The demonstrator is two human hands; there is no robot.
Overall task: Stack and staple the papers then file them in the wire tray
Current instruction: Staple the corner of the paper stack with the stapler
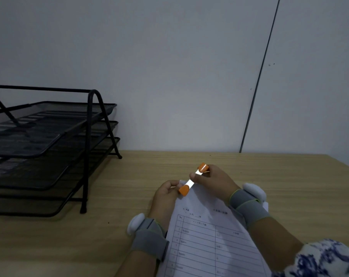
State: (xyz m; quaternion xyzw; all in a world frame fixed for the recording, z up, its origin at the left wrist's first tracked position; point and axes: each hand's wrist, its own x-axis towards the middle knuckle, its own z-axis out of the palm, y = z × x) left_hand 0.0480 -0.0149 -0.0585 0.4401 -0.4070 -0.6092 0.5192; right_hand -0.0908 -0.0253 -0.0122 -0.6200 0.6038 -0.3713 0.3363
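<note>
A stack of white printed papers [209, 242] with a table of lines lies tilted over the desk near me. My left hand [165, 196] pinches its far left corner. My right hand [215, 180] grips an orange and silver stapler [192, 179], whose near orange end sits over that same corner of the papers. The black wire tray [49, 136], three mesh tiers in a frame, stands at the left on the desk. Both wrists wear grey straps with white pods.
The wooden desk [119, 196] runs to a pale wall behind. Bare desk surface lies between the tray's legs and my hands. A patterned blue and white sleeve [325, 258] covers my right forearm at the bottom right.
</note>
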